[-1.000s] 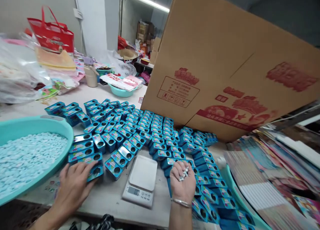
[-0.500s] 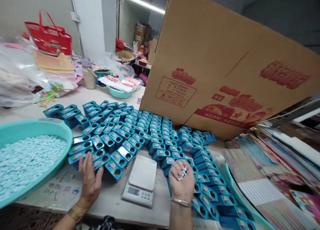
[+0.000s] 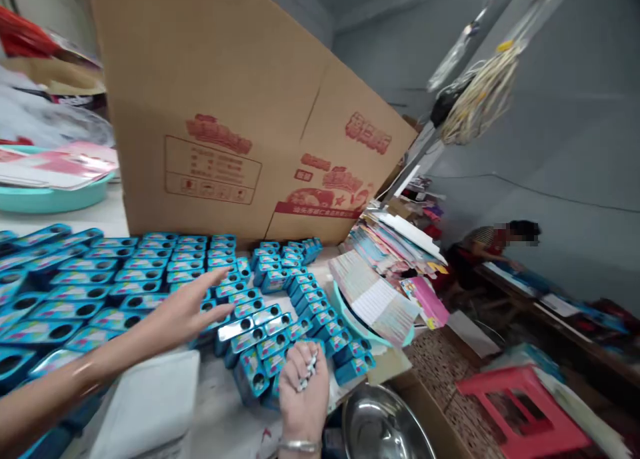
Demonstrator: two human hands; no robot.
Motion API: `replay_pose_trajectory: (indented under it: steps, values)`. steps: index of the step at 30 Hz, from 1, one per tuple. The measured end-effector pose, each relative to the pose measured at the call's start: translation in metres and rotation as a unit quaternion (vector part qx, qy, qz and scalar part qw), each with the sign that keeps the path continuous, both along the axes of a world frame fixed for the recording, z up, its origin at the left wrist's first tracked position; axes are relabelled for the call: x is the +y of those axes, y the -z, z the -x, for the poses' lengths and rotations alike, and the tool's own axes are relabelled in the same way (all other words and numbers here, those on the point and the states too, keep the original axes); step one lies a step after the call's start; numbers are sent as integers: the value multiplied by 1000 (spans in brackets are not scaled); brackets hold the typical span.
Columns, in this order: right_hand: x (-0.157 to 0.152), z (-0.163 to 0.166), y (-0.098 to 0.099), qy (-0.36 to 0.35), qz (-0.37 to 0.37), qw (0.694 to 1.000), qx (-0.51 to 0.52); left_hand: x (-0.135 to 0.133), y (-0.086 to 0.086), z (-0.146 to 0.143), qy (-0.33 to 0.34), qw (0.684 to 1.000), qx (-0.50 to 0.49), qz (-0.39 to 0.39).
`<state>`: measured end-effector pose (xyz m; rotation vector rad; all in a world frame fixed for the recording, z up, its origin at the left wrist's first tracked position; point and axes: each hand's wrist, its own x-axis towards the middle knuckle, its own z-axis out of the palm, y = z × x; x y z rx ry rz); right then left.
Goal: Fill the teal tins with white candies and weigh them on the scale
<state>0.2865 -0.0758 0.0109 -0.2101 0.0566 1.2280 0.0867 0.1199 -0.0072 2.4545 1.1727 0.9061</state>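
Note:
My right hand (image 3: 304, 382) is closed palm-up around a small heap of pale blue candies (image 3: 307, 374), just over the front of the rows of blue tins. My left hand (image 3: 195, 306) stretches over the tins with its thumb and fingers apart and nothing in it. Many small blue tins (image 3: 274, 344), each with a round dark hole in its top, stand in tight rows across the table. Below my left forearm lies the white kitchen scale (image 3: 150, 396), blurred and partly cut off.
A large cardboard box (image 3: 240, 92) leans behind the tins. Stacked papers (image 3: 375, 299) fill a turquoise basin (image 3: 340, 306) on the right. A steel bowl (image 3: 385, 426) sits below the table edge. Beyond stand a red stool (image 3: 525, 406) and a seated person (image 3: 483, 242) at another table.
The view has swung right, so the basin of candies has left the frame. My left hand has moved across the tins toward my right hand, which still holds the candies.

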Motion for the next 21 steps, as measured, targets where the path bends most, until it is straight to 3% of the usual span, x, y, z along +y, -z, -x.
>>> replay_pose_trajectory:
  steps: [3,6,8,14,21]
  values:
    - [-6,-13,9,5,-8,1000,7,41,-16,-86,66,991,113,13]
    - [-10,-33,17,16,-28,999,12,73,-10,-160,30,986,159,28]
    - [-15,-49,22,31,-48,998,8,85,3,-188,-7,981,188,45]
    - [-24,-79,34,63,-90,994,-17,78,36,-198,-44,966,247,55]
    - [-20,-71,32,46,-74,996,-19,51,34,-191,-30,966,255,1]
